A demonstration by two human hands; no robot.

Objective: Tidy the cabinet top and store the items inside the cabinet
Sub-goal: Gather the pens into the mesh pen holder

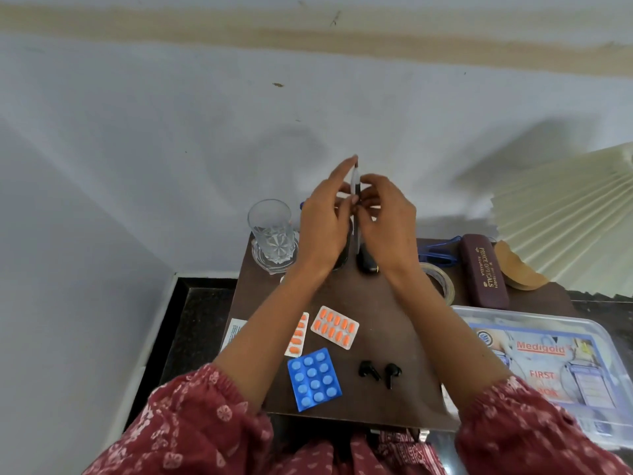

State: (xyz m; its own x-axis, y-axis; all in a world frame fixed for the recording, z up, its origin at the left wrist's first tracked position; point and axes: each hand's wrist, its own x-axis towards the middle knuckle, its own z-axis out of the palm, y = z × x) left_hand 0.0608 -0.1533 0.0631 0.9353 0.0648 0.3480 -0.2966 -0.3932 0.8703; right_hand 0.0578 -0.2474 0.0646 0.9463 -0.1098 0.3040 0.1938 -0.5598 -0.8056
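Clutter on the brown counter point(383, 320) is partly lost behind the person's forearms. A dark object point(365, 264) under the wrists cannot be made out, a tape roll point(445, 286) peeks from behind the right wrist, and an orange blister strip point(297, 335) is half covered by the left arm. Above the back of the counter, both hands hold a pen point(355, 181) upright between them. The right hand point(387, 228) has a closed grip, fingertips curled and pinching the barrel. The left hand point(323, 228) lays its forefinger straight up along the pen and, as far as I can see, pinches it with the thumb lower down. The pen is slim, part white and part black, with a thin dark length showing between the wrists.
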